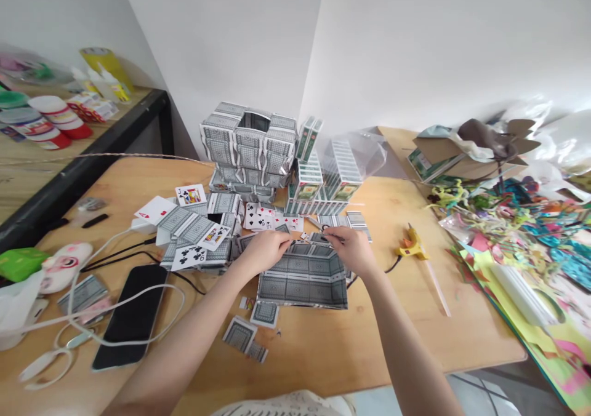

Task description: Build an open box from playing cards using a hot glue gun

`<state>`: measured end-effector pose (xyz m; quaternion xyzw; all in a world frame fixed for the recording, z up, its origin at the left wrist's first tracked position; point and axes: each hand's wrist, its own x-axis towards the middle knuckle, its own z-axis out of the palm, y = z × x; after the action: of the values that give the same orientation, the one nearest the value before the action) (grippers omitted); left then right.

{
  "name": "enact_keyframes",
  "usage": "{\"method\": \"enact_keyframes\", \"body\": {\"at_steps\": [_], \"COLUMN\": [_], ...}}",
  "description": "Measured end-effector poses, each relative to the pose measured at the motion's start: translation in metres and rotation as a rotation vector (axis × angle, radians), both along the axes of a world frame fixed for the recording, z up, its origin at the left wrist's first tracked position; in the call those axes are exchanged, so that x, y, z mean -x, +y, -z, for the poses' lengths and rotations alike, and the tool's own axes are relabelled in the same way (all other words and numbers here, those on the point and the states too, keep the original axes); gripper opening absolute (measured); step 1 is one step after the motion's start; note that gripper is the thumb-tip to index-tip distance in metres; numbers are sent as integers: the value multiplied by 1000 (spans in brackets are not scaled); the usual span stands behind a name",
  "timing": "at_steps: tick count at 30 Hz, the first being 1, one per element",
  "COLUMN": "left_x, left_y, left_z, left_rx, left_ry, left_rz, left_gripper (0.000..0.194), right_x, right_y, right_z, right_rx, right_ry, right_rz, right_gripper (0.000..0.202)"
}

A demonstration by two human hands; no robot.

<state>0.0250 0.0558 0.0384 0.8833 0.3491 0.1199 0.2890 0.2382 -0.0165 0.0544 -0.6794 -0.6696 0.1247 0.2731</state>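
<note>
An open box made of playing cards (302, 279), grey patterned backs showing, lies before me with its hollow side towards me. My left hand (266, 248) is closed in a pinch at its far left edge; what its fingertips hold is hidden. On the right, my right hand (349, 247) has thumb and fingers pressed together above the far right edge, on something too small to name. Scissors (316, 222) show just beyond the right fingertips; whether the fingers touch them I cannot tell. Loose playing cards (258, 216) lie behind the box, and card backs (240, 334) in front.
Behind stands a tall card-built structure (249, 142) beside stacked card packs (341, 167). A yellow glue gun (412, 244) lies right. Leftward are a card pile (194, 228), a phone (132, 317) and a looping white cable (180, 299). Craft scraps (521, 213) crowd the far right.
</note>
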Motion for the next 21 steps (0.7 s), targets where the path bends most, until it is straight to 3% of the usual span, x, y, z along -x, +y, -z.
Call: {"method": "enact_keyframes", "body": {"at_steps": [21], "left_x": [0], "left_y": [4], "left_z": [2], "left_rx": [5], "left_ry": [-11], "left_rz": [47], "left_gripper": [26], "right_x": [30], "right_y": [17], "right_z": [4], "right_rx": [146], "right_ry": [-159], "right_rz": [-169], "right_gripper": [17]}}
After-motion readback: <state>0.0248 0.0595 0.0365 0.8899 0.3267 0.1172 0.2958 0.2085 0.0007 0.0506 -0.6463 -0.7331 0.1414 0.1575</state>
